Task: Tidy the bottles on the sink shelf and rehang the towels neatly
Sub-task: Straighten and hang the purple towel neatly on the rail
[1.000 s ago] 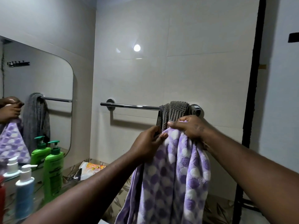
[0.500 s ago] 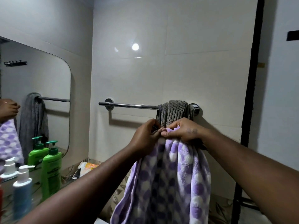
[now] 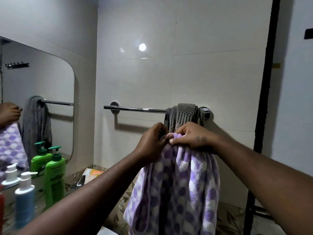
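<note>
With the green bottle standing far left on the shelf, the left hand and right hand, apart a second ago, now pinch the purple towel together below the rail, seemingly folding it for hanging.

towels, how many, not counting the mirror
2: a grey towel bunched on the rail's right end, and a purple checked towel held below it by both hands.

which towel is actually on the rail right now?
The grey ribbed towel, bunched at the right end of the chrome rail. The purple-and-white checked towel hangs below it, gripped by the left hand and right hand.
</note>
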The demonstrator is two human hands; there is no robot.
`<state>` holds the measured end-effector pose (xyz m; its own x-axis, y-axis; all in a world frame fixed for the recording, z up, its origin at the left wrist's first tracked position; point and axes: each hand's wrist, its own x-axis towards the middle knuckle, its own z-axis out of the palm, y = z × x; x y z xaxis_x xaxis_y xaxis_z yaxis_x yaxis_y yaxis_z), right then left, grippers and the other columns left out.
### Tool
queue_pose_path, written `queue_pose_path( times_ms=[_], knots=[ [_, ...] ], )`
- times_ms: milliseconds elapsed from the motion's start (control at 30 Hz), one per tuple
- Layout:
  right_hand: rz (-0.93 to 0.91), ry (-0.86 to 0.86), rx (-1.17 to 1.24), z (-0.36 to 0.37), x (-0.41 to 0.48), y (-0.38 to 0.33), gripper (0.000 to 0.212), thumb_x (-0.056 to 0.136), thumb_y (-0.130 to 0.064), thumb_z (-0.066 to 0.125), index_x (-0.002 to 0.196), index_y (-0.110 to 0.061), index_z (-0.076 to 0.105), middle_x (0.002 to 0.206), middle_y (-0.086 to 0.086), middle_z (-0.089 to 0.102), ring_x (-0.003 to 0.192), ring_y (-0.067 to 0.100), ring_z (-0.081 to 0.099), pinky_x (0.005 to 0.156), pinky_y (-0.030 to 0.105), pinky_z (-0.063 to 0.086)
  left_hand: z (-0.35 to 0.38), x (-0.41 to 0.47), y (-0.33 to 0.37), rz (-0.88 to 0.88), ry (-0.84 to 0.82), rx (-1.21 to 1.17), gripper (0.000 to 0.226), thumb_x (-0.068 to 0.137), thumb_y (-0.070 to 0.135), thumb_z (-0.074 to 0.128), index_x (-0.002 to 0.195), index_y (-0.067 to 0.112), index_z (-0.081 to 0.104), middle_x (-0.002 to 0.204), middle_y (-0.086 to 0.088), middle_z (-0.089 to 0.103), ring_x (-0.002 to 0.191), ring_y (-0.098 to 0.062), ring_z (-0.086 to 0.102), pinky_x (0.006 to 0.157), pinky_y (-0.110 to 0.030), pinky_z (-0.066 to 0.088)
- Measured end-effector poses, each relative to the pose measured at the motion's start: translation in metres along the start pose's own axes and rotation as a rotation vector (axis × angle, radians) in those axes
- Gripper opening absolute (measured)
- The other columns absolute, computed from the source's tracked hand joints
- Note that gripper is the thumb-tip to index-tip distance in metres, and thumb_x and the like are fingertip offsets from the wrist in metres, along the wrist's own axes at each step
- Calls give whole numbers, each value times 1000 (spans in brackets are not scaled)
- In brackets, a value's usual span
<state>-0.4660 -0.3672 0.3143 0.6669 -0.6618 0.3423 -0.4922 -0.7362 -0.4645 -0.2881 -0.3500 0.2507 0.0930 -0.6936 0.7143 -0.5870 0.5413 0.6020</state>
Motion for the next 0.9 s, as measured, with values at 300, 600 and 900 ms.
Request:
queue_pose_path(
  times_ms=[300, 600, 900],
  knots=[
    [93, 255, 158, 0, 4, 22, 14, 84, -7, 66, 86, -8, 80, 83, 7, 77, 81, 18, 69, 81, 34, 56, -8, -14, -8, 40, -79, 247, 22, 86, 11, 66, 89, 25, 51, 88, 0, 67, 75, -20, 54, 67, -36, 46],
    [51, 45, -115, 4, 8, 8, 16, 84, -34, 78, 78, -20, 71, 74, -3, 66, 72, 10, 55, 71, 30, 43, 3, -11, 11, 78, -35, 199, 14, 85, 5, 70, 92, 17, 68, 81, 3, 69, 64, -6, 55, 62, -28, 45],
    [51, 266, -190, 2, 3, 20, 21, 75, -42, 72, 63, -28, 62, 62, -7, 63, 67, 14, 62, 71, 39, 54, -8, -17, 3, -31, -78, 402, 9, 83, 22, 69, 87, 17, 64, 86, -3, 71, 80, -26, 63, 67, -39, 50]
  ],
)
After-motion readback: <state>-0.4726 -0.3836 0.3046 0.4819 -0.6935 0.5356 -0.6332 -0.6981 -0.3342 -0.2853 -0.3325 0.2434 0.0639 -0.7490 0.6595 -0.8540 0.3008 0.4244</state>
